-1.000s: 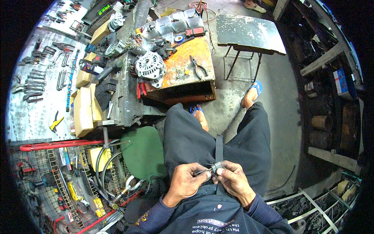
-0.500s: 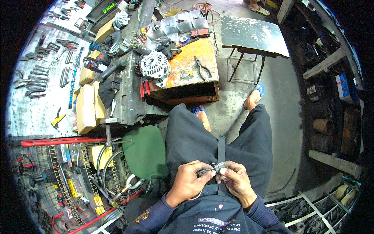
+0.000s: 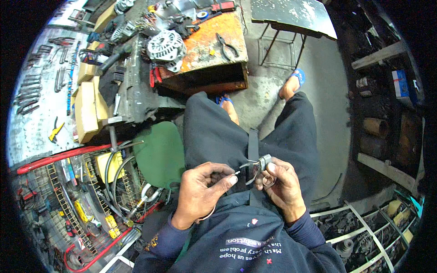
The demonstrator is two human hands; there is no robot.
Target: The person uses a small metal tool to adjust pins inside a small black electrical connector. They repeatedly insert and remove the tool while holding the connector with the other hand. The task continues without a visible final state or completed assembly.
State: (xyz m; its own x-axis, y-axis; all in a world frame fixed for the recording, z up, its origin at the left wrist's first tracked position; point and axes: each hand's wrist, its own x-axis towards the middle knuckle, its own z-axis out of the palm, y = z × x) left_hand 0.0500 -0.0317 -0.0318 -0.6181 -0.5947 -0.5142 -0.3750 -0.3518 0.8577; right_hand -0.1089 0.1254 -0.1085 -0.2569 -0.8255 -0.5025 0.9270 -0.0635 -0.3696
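My right hand (image 3: pixel 283 185) is closed round a small grey part with wire leads (image 3: pixel 264 161), held upright between thumb and fingers above my lap. Several thin leads stick out of its left side, and one loops down by my fingers. To the left, my left hand (image 3: pixel 200 189) is closed in a pinch, thumb against forefinger, with a short pale tip of thin wire (image 3: pixel 236 173) showing at the fingertips. A small gap separates the two hands. Whether that wire joins the grey part is too small to tell.
Ahead stands an orange-topped wooden box (image 3: pixel 207 45) bearing pliers (image 3: pixel 226 47) and an alternator (image 3: pixel 166 46). A green seat (image 3: pixel 159 154) is at my left, beside a red-framed wire rack of tools (image 3: pixel 91 200). A metal-topped stand (image 3: pixel 291 16) stands far right, with shelves (image 3: pixel 378 113) along the right side.
My hands have drawn apart from their joined grip. The grey part has come up and right in my right hand, its leads now showing. The view has tilted down a little.
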